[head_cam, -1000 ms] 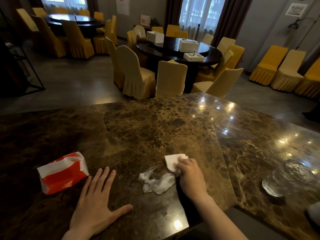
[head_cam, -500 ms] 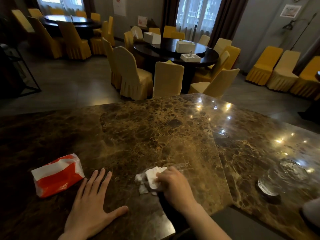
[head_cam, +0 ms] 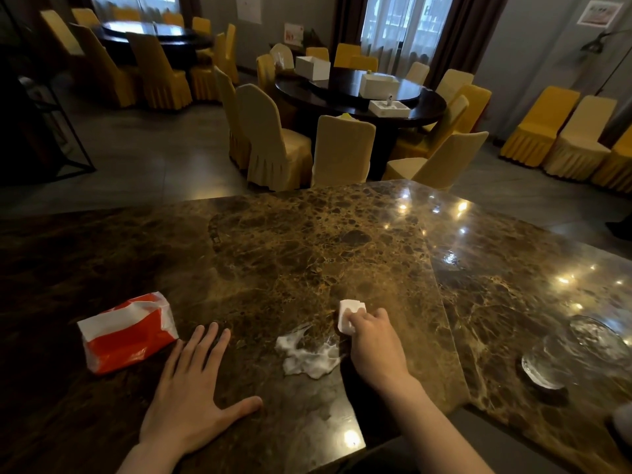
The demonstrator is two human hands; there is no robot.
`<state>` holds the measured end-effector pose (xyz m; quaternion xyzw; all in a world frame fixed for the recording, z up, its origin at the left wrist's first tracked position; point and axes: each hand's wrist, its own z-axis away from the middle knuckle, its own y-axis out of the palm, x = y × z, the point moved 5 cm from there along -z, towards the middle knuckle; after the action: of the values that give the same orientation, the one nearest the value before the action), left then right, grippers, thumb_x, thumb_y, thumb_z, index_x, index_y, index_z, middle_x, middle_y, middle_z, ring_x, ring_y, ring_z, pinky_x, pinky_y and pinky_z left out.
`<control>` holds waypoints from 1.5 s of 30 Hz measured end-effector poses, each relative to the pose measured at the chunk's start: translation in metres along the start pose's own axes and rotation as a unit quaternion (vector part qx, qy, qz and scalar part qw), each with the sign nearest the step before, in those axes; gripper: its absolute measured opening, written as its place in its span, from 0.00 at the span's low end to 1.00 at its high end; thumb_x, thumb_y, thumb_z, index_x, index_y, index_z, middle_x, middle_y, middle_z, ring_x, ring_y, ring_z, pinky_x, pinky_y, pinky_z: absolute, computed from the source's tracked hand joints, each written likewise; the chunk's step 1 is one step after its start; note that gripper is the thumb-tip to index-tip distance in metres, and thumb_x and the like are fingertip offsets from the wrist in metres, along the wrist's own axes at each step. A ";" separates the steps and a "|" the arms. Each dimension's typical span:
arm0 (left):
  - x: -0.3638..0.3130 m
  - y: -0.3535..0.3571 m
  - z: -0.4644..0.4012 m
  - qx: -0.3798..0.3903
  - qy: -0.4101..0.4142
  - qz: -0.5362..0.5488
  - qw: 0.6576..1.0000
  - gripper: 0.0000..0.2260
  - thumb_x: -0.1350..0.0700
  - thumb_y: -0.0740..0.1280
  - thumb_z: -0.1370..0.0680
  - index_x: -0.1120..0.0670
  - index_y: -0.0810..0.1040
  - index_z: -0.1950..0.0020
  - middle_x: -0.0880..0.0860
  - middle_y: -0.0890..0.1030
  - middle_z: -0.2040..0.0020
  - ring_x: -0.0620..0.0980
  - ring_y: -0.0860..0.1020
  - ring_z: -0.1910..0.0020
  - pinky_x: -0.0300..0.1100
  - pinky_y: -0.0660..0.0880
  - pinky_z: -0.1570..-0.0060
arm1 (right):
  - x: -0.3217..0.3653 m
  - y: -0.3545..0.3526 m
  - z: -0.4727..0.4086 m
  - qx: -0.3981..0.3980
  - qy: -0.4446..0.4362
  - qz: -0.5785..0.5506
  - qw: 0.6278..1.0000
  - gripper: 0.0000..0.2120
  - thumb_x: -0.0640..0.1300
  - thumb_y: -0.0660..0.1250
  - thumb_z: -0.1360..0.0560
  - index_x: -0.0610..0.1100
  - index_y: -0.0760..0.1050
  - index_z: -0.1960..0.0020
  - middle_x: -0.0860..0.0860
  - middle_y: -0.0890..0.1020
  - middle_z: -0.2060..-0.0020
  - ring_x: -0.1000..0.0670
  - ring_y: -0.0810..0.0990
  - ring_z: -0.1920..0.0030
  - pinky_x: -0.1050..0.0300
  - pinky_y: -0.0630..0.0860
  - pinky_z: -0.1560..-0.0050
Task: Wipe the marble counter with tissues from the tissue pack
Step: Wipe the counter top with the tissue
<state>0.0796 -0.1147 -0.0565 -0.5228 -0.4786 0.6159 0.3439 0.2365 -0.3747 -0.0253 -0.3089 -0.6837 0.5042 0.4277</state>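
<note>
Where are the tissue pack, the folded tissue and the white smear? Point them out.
tissue pack [head_cam: 127,331], head view, on its red front face.
folded tissue [head_cam: 347,311], head view, on the white part that shows beyond the right hand [head_cam: 374,343].
white smear [head_cam: 307,359], head view, on its middle.

Bare marble counter [head_cam: 290,241] ahead; tissue pack [head_cam: 126,331] left, glass dish [head_cam: 561,360] right, foam smear [head_cam: 307,357] centre.

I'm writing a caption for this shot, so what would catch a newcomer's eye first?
First the right hand pressing a folded white tissue onto the glossy brown marble counter, with a smeared white patch just to its left. Next the red-and-white tissue pack at the near left, beside the left hand lying flat. A clear glass dish sits at the right.
</note>
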 end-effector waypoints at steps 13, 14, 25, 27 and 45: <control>0.001 0.001 0.001 0.002 0.001 -0.003 1.000 0.56 0.13 0.50 0.36 0.43 0.41 0.18 0.44 0.40 0.17 0.43 0.33 0.20 0.49 0.33 0.22 | -0.033 -0.020 -0.005 -0.035 0.019 -0.024 0.999 0.08 0.32 0.69 0.33 0.44 0.78 0.61 0.51 0.70 0.60 0.45 0.72 0.61 0.53 0.64 0.65; 0.001 0.001 0.001 0.001 0.000 -0.003 1.000 0.56 0.13 0.50 0.36 0.43 0.41 0.18 0.45 0.40 0.17 0.43 0.33 0.20 0.49 0.33 0.22 | -0.031 -0.020 -0.008 -0.038 0.022 -0.013 0.999 0.07 0.33 0.70 0.32 0.44 0.77 0.60 0.52 0.69 0.60 0.43 0.73 0.60 0.53 0.63 0.64; 0.000 0.000 0.000 0.009 -0.005 -0.010 1.000 0.57 0.12 0.48 0.37 0.43 0.39 0.18 0.44 0.37 0.17 0.43 0.31 0.21 0.49 0.33 0.22 | 0.002 -0.008 -0.008 0.018 -0.039 0.036 0.998 0.24 0.44 0.71 0.23 0.58 0.73 0.30 0.49 0.77 0.53 0.45 0.76 0.53 0.52 0.69 0.62; 0.000 0.000 0.001 0.017 -0.005 -0.018 1.000 0.57 0.12 0.47 0.37 0.43 0.37 0.18 0.44 0.36 0.18 0.43 0.30 0.22 0.49 0.32 0.22 | -0.001 -0.009 -0.014 0.009 -0.001 0.045 0.999 0.14 0.46 0.68 0.21 0.56 0.78 0.36 0.49 0.73 0.53 0.46 0.75 0.52 0.54 0.70 0.62; 0.000 0.000 0.001 0.002 -0.001 -0.007 1.000 0.56 0.12 0.49 0.37 0.43 0.40 0.18 0.44 0.38 0.17 0.43 0.32 0.21 0.48 0.32 0.23 | 0.004 -0.006 0.015 0.000 -0.062 -0.060 0.996 0.07 0.41 0.74 0.27 0.53 0.82 0.56 0.57 0.76 0.62 0.54 0.67 0.60 0.57 0.69 0.64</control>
<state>0.0788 -0.1144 -0.0562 -0.5181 -0.4815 0.6149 0.3487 0.2209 -0.3791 -0.0206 -0.2353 -0.7260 0.4961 0.4140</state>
